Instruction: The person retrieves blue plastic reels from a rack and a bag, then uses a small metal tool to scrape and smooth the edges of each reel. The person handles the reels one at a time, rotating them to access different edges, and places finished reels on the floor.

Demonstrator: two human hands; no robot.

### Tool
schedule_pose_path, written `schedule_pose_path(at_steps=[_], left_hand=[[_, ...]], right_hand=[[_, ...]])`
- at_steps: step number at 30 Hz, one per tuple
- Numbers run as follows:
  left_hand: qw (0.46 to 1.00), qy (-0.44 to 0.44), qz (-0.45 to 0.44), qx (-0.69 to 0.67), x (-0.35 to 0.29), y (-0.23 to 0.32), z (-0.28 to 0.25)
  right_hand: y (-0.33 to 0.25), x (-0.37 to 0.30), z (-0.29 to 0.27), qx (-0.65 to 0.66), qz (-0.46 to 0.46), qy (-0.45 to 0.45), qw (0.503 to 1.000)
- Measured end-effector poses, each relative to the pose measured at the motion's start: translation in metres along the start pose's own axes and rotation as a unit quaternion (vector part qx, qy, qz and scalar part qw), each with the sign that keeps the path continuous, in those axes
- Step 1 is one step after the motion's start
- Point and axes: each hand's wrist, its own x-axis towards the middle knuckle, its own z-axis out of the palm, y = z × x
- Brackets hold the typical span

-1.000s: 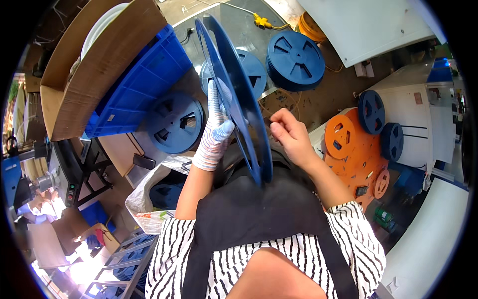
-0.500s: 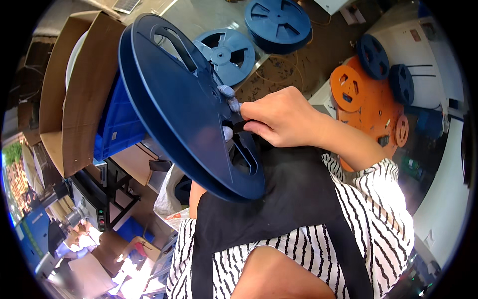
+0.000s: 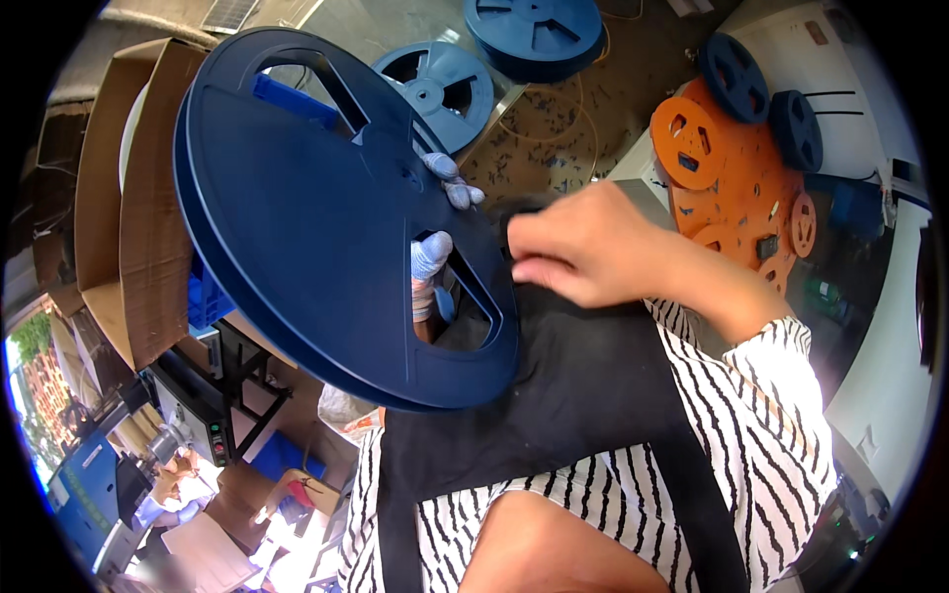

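A large dark blue reel [image 3: 297, 212] hangs tilted in front of the person's black apron [image 3: 583, 381], gripped by the gloved left hand [image 3: 431, 255] — thumb showing in the lower opening, fingertips at the far edge, the rest of the hand hidden by the disc. The bare right hand [image 3: 588, 245] is curled just beside the reel's right side; whether its grip pinches anything, I cannot tell. The reel blocks much of the view leftward, covering most of a blue crate [image 3: 206, 298] beside an open cardboard box [image 3: 153, 237]. Beyond it, a lighter blue reel [image 3: 425, 107] and thicker blue reels [image 3: 539, 22] rest near the metal table's edge [image 3: 346, 28] — past that lies a floor [image 3: 529, 163] strewn with dark scraps. Rightward, an orange reel [image 3: 674, 127] and two dark blue reels [image 3: 730, 77] sit at an orange surface [image 3: 736, 212]
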Motion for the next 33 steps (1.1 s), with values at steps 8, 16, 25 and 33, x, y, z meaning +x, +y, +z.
schedule_pose_path(at_steps=[8, 16, 25, 33], left_hand=[[1.0, 0.006, -0.004, 0.006, -0.006, 0.003, 0.008], [0.968, -0.037, 0.024, -0.249, 0.01, 0.016, 0.014], [0.91, -0.109, -0.112, -0.384, -0.016, 0.059, -0.017], [0.857, -0.157, -0.141, -0.471, -0.032, 0.059, -0.007]], right_hand=[[0.004, 0.02, 0.006, -0.069, -0.036, 0.053, 0.996], [0.006, 0.007, -0.009, 0.227, 0.054, 0.105, 0.967], [0.036, 0.037, -0.014, -0.268, -0.14, 0.213, 0.929], [0.034, 0.059, 0.004, -0.342, -0.226, 0.159, 0.898]])
